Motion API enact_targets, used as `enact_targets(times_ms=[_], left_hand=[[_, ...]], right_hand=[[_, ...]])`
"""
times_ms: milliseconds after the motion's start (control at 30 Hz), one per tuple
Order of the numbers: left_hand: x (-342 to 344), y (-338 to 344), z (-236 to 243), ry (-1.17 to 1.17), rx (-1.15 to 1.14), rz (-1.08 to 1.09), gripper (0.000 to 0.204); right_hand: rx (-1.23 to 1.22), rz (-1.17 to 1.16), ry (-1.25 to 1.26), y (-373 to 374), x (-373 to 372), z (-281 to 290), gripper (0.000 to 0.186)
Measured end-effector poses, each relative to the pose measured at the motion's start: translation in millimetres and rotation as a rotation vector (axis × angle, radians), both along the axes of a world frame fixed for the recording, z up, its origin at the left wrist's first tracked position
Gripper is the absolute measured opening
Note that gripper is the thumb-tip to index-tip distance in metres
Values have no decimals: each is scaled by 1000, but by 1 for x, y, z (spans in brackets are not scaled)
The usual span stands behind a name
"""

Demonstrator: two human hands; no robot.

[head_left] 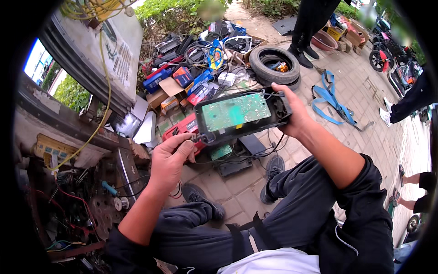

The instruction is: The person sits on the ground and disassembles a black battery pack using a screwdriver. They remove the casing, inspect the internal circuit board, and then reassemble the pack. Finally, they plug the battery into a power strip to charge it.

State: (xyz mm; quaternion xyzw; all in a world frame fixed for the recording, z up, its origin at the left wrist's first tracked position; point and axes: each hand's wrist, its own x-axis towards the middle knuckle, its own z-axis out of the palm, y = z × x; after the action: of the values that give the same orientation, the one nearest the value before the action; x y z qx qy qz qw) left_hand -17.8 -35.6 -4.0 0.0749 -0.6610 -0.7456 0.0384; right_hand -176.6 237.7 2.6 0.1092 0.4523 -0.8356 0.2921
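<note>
Lap nearest the lens: white shirt (273, 262) and dark trousers (292, 192) fill the bottom centre, knees apart, which probably leaves working room between them.

Paving (383, 132) runs from centre to right and serves as the work surface. Pile of boxes and electrical parts (200, 75) at upper centre, heaped up against the shrubs, perhaps so the walkway is passable. Two tyres (263, 69) lie flat, one on the other, at the pile's right side; flat, they cannot roll.

Black casing (255, 126) at frame centre, open face up, lifted off the ground between both hands. Right hand (294, 114) grasps its right end, thumb on the upper edge, other fingers mostly hidden; judged to bear most of the weight. Left hand (169, 157) pinches the lower left corner, thumb against forefinger; whether a lead is caught there too, cannot tell. End holds leave the green circuit board (235, 112) uncovered and tipped toward the eyes.

Second black unit (235, 168), also opened, sits on the paving below the casing, within reach. Dark leads pass near both; joins unclear.

Blue-handled tool (109, 188) and, smallest, wire spool (121, 204) at lower left, close to the left forearm, presumably for easy pickup.
</note>
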Motion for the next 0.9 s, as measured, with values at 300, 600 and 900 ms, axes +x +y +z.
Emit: enact_targets(times_ms=[300, 600, 900], left_hand=[[4, 7, 4, 124, -195, 9, 17], [6, 7, 12, 31, -184, 23, 16], [-8, 5, 16, -66, -153, 69, 21]], right_hand=[[24, 40, 33, -5, 1, 2, 32], [-35, 61, 6, -4, 4, 2, 31], [-51, 12, 9, -8, 4, -6, 36]])
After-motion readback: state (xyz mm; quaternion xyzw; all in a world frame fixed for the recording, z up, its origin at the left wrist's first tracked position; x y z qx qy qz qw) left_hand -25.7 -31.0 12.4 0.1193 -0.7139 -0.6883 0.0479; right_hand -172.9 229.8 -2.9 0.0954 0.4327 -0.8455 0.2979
